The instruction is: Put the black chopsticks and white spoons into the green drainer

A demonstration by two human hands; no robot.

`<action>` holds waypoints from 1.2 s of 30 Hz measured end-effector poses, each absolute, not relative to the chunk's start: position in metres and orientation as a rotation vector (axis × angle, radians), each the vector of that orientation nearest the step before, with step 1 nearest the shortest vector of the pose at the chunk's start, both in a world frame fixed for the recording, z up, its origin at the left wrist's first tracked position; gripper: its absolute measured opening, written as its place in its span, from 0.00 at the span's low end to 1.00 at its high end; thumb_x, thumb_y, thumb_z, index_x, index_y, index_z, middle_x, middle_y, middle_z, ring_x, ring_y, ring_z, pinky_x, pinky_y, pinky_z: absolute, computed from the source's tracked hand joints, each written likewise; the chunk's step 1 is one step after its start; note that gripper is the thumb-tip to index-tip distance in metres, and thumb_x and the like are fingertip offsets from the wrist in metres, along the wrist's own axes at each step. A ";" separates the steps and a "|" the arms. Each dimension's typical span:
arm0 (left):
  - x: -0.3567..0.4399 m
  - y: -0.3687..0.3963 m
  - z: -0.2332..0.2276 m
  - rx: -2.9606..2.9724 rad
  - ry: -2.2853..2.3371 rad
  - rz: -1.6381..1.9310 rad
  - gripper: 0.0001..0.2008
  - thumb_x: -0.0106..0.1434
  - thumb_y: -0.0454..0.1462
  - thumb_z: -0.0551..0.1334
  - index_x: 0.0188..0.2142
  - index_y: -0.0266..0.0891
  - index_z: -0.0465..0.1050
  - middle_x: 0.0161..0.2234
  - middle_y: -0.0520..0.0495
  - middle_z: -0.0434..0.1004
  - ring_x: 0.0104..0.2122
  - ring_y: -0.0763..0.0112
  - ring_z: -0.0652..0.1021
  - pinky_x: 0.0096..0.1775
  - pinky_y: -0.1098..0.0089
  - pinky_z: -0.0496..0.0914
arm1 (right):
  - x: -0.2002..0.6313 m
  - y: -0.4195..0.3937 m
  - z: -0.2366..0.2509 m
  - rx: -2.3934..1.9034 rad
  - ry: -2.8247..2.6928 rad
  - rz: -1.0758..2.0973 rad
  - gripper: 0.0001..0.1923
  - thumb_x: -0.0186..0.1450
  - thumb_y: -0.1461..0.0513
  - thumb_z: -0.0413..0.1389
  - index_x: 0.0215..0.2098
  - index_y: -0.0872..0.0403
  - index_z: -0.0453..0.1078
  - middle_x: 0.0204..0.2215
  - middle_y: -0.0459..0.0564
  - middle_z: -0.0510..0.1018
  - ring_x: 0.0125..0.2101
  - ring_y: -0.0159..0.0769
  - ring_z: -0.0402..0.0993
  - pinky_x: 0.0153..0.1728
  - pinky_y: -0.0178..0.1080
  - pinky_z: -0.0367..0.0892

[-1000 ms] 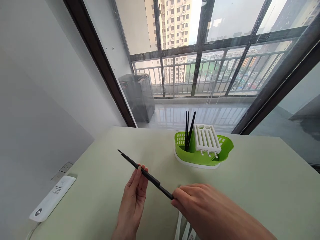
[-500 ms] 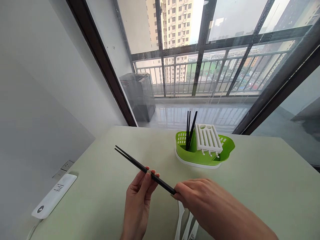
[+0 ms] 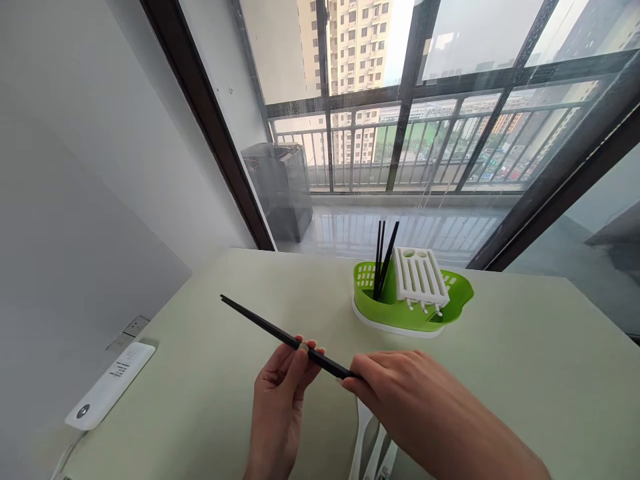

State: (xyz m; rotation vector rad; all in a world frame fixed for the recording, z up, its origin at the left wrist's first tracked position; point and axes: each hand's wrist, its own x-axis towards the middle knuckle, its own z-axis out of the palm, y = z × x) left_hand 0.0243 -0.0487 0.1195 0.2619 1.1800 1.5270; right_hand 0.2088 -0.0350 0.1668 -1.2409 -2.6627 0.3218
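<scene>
Both hands hold a pair of black chopsticks (image 3: pixel 270 328) low in the middle of the view, just above a pale green table (image 3: pixel 525 360). The fingertips of the left hand (image 3: pixel 281 393) are pinched together on the chopsticks near their middle, thumb on one side and fingers on the other, with the palm turned up and the wrist rising from the bottom edge. The right hand (image 3: pixel 400 393) is closed on the thick end of the chopsticks, knuckles up, its forearm running off toward the lower right corner. The two sticks lie side by side, so close that they look almost like one, and slant up and to the left, their thin tips out in the air well beyond the left hand. Under the right hand, white plastic utensils (image 3: pixel 373 447) lie on the table, partly hidden by the wrist; what kind they are cannot be told. Further back, well apart from the hands, stands a green plastic cutlery drainer (image 3: pixel 400 310) on a white base. More black chopsticks (image 3: pixel 383 257) stand upright in its left compartment, and a white slotted insert (image 3: pixel 420 277) leans in its middle. At the far left edge of the table lies a white power strip (image 3: pixel 107 387), near a wall socket (image 3: pixel 127 331). Behind the table, a large window (image 3: pixel 450 100) shows a balcony railing and tall buildings.
</scene>
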 end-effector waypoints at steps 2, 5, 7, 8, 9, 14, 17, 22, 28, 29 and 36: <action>0.024 -0.049 0.120 0.242 1.181 1.529 0.25 0.33 0.40 0.85 0.33 0.36 0.85 0.33 0.47 0.87 0.32 0.65 0.87 0.36 0.75 0.83 | 0.209 -0.035 0.166 -1.241 -2.663 0.320 0.17 0.72 0.64 0.58 0.26 0.51 0.62 0.21 0.41 0.75 0.16 0.32 0.68 0.20 0.40 0.40; 0.023 -0.050 0.120 0.219 1.181 1.528 0.26 0.33 0.40 0.85 0.34 0.37 0.85 0.33 0.48 0.87 0.32 0.66 0.87 0.36 0.76 0.82 | 0.208 -0.035 0.163 -1.217 -2.656 0.293 0.18 0.72 0.64 0.59 0.25 0.51 0.62 0.20 0.40 0.74 0.16 0.32 0.68 0.19 0.40 0.40; 0.023 -0.051 0.120 0.218 1.182 1.524 0.27 0.33 0.40 0.85 0.35 0.37 0.85 0.33 0.48 0.87 0.32 0.65 0.87 0.36 0.76 0.83 | 0.209 -0.035 0.161 -1.196 -2.652 0.272 0.18 0.71 0.65 0.60 0.25 0.51 0.61 0.20 0.40 0.74 0.16 0.32 0.68 0.19 0.40 0.39; 0.024 -0.051 0.120 0.223 1.181 1.522 0.27 0.33 0.40 0.85 0.35 0.37 0.85 0.33 0.48 0.87 0.32 0.64 0.87 0.36 0.75 0.83 | 0.209 -0.035 0.161 -1.186 -2.654 0.261 0.18 0.70 0.65 0.60 0.25 0.51 0.61 0.19 0.40 0.73 0.15 0.32 0.68 0.19 0.40 0.39; 0.024 -0.051 0.119 0.229 1.179 1.520 0.27 0.34 0.40 0.85 0.35 0.37 0.85 0.33 0.48 0.87 0.33 0.64 0.87 0.36 0.75 0.83 | 0.209 -0.035 0.161 -1.178 -2.657 0.254 0.18 0.70 0.65 0.60 0.25 0.51 0.61 0.19 0.40 0.73 0.15 0.32 0.67 0.19 0.40 0.39; 0.024 -0.052 0.118 0.232 1.165 1.523 0.26 0.36 0.40 0.85 0.35 0.36 0.84 0.34 0.47 0.87 0.34 0.62 0.87 0.38 0.72 0.83 | 0.213 -0.036 0.161 -1.164 -2.652 0.251 0.17 0.71 0.66 0.59 0.25 0.51 0.62 0.20 0.40 0.74 0.16 0.33 0.68 0.20 0.40 0.40; 0.023 -0.051 0.117 0.233 1.169 1.519 0.26 0.36 0.40 0.85 0.36 0.36 0.83 0.34 0.47 0.87 0.34 0.62 0.87 0.38 0.72 0.83 | 0.214 -0.036 0.160 -1.172 -2.644 0.265 0.17 0.70 0.66 0.60 0.25 0.51 0.62 0.20 0.40 0.74 0.16 0.33 0.68 0.20 0.40 0.41; 0.023 -0.052 0.119 0.225 1.176 1.521 0.26 0.36 0.40 0.85 0.35 0.36 0.83 0.33 0.48 0.87 0.34 0.63 0.87 0.38 0.73 0.83 | 0.213 -0.036 0.158 -1.170 -2.608 0.266 0.17 0.69 0.66 0.61 0.25 0.51 0.62 0.20 0.41 0.74 0.17 0.34 0.70 0.20 0.40 0.42; 0.024 -0.050 0.123 0.240 1.171 1.540 0.25 0.34 0.39 0.85 0.33 0.36 0.84 0.30 0.48 0.86 0.31 0.63 0.87 0.37 0.73 0.83 | 0.213 -0.036 0.162 -1.181 -2.586 0.287 0.17 0.70 0.66 0.61 0.24 0.51 0.62 0.20 0.40 0.74 0.16 0.32 0.69 0.20 0.40 0.42; 0.022 -0.049 0.124 0.249 1.171 1.557 0.25 0.34 0.39 0.85 0.32 0.36 0.84 0.30 0.49 0.86 0.31 0.64 0.87 0.37 0.73 0.83 | 0.214 -0.036 0.162 -1.179 -2.582 0.289 0.17 0.70 0.65 0.60 0.24 0.51 0.63 0.20 0.40 0.74 0.17 0.32 0.69 0.20 0.40 0.42; -0.010 -0.036 0.138 0.143 1.235 1.788 0.08 0.53 0.29 0.77 0.32 0.36 0.82 0.30 0.50 0.86 0.29 0.69 0.86 0.32 0.79 0.82 | 0.232 -0.034 0.164 -1.173 -2.593 0.349 0.17 0.73 0.64 0.58 0.26 0.50 0.65 0.21 0.40 0.75 0.18 0.34 0.72 0.21 0.41 0.47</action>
